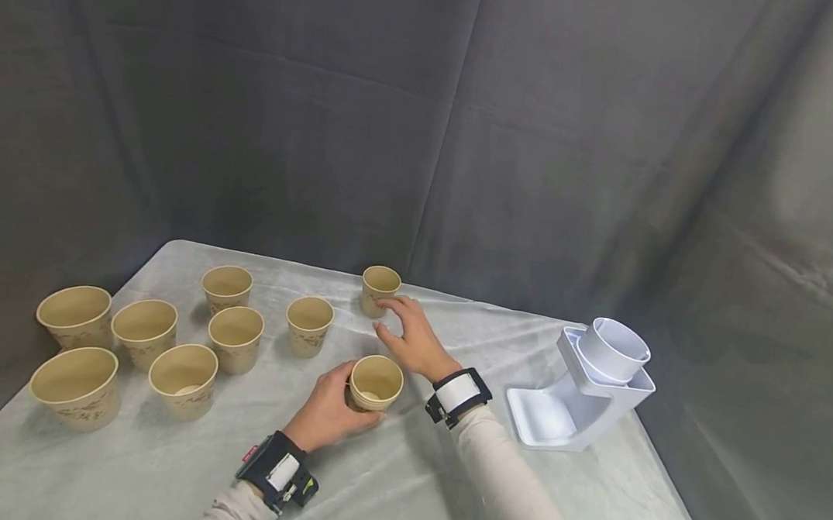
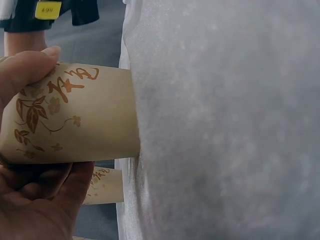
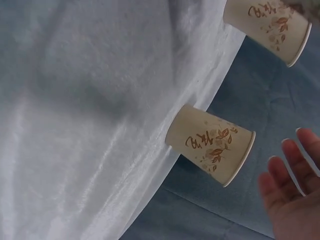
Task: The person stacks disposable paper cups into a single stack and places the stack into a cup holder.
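Observation:
My left hand [image 1: 333, 411] grips a beige paper cup [image 1: 376, 378] near the table's middle, thumb and fingers round its side. A second rim line seems to show just under its rim; I cannot tell whether another cup is nested with it. Brown leaves and lettering mark the gripped cup's side [image 2: 85, 115] in the left wrist view. My right hand [image 1: 416, 341] is beyond it, fingers loosely spread, holding nothing. Its fingertips overlap a far paper cup [image 1: 380, 285] in the head view; the right wrist view shows the right hand [image 3: 295, 195] apart from an upright cup [image 3: 210, 145].
Several more upright paper cups of differing sizes stand to the left, among them a small one [image 1: 309, 325] and a wide one [image 1: 76, 385]. At the right is a white stand [image 1: 578, 407] with a round white holder [image 1: 611, 350] on top. Grey curtains [image 1: 422, 136] surround the white-covered table.

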A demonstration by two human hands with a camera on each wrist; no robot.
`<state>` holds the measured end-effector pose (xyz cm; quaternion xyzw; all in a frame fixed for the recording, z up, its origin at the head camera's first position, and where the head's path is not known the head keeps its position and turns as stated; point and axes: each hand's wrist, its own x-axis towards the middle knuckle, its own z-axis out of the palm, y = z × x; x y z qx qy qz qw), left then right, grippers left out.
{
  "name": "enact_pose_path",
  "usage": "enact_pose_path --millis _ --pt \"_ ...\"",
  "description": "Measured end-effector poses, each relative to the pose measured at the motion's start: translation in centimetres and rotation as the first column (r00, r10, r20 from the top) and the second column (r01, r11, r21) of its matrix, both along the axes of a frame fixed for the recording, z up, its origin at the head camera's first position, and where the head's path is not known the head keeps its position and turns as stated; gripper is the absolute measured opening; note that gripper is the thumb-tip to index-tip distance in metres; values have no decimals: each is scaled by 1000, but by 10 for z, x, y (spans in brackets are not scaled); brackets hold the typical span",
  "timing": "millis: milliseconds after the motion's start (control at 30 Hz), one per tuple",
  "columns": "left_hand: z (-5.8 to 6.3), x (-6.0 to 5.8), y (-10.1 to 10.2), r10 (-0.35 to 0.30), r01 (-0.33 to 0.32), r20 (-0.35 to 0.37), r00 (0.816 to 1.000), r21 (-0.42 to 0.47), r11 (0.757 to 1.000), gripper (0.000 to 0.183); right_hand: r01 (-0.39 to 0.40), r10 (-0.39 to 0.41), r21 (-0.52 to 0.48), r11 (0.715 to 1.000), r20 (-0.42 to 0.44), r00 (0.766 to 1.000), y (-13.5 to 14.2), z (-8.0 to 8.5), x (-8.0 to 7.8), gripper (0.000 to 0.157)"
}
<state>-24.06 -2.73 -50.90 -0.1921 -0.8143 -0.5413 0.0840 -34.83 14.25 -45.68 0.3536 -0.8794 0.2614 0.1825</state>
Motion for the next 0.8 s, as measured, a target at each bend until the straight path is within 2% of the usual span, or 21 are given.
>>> enact_pose_path --millis 333,800 --pt "-3 1 3 -24 24 -15 1000 9 1000 70 15 -14 50 999 -23 1000 0 -1 -25 44" --pt "-2 4 9 -19 19 -13 1000 7 1000 69 142 -148 157 977 28 989 -5 -4 -57 67"
